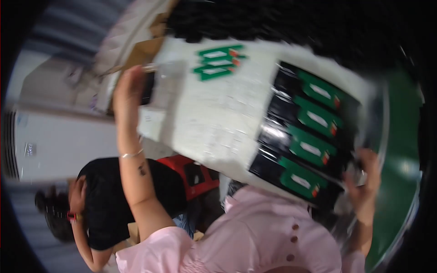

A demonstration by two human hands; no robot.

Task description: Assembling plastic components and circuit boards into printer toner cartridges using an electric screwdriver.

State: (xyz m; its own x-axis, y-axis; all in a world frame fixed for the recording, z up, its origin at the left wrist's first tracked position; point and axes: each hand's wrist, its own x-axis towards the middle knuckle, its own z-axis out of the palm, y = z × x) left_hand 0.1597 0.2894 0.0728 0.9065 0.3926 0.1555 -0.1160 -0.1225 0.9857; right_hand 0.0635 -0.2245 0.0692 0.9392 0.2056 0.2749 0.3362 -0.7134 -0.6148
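Observation:
My left hand is raised at the far left of the table, beside an open cardboard box and a black packet in clear plastic. Motion smears its fingers, so any grip there is hidden. At the table's right edge my right hand curls around crinkled clear plastic. Close to that hand, several black packets, each with a green card on it, lie overlapped in a slanting row. Farther left, a few loose green cards rest on the white table.
A mass of black items covers the far side. The cardboard box stands at the far left. A person in black sits at the lower left, near a red crate. Green surface lies right of the table.

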